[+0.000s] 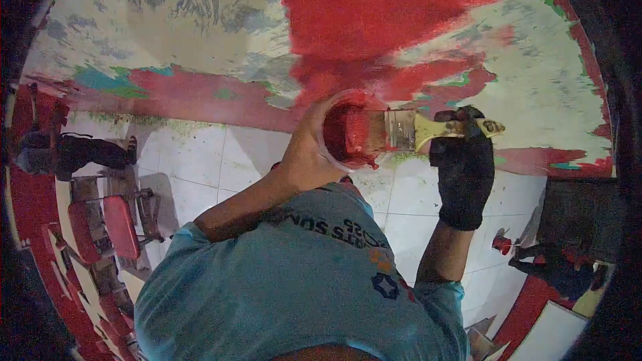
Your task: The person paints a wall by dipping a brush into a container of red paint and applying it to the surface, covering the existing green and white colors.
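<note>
Head view; your left hand [307, 152] clasps the cup [332, 140], likely to catch drips; your right hand [465, 172] grips the brush [402, 130], bristles [364, 131] between hands.

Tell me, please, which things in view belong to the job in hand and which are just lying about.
Job in hand:
round tub of red paint, in the left hand
flat paintbrush with yellow handle, in the black-gloved right hand
patchy red-and-cream wall

Seemingly just about:
red chairs with dark frames
white rectangular panel, lower right
</note>
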